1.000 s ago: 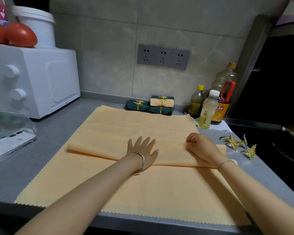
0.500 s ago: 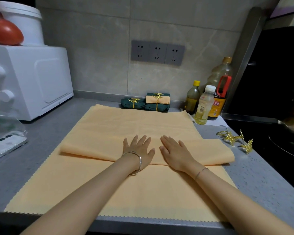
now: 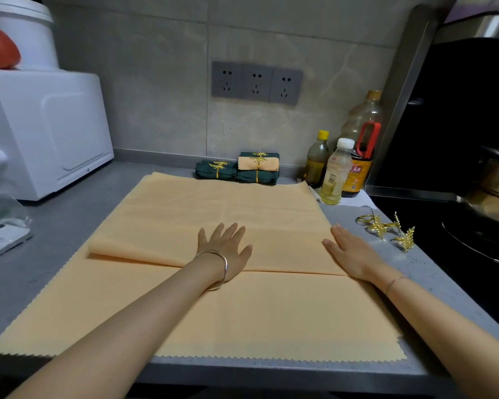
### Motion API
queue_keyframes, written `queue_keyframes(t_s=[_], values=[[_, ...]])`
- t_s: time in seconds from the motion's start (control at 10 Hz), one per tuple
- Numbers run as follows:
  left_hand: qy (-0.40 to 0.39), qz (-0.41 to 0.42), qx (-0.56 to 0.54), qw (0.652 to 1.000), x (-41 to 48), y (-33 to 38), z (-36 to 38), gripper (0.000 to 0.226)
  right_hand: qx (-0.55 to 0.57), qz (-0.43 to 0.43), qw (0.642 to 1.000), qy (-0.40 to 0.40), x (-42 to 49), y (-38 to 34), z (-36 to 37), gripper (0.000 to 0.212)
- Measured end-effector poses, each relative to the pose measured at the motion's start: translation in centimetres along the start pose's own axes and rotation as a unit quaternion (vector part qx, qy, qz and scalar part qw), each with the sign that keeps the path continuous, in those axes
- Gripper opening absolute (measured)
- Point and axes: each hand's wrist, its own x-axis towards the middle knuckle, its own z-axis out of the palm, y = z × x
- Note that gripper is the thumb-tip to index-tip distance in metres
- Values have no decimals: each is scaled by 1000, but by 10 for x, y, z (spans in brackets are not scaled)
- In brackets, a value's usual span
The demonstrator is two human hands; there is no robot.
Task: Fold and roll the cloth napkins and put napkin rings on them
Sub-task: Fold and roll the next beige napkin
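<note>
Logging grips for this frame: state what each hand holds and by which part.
Nothing is held. The left hand presses flat on the middle of the fold in the orange napkin; the right hand presses flat on the fold's right end.

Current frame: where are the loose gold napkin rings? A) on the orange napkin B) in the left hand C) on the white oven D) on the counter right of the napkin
D: the gold napkin rings lie on the grey counter just right of the orange napkin, beyond the right hand, which lies flat on the fold.
</note>
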Motion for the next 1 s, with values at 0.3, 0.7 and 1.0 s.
queue_keyframes(t_s=[0.3,0.7,1.0], values=[[-12,4,7,1000,-1,1,-2,58,28,-42,999,-9,3,-62,-7,43],[3,-47,1,999,-6,-29,-1,59,31,-113,993,11,1,-147,27,53],[18,-97,3,995,-23,-103,-8,54,25,-118,993,14,2,-146,28,52]])
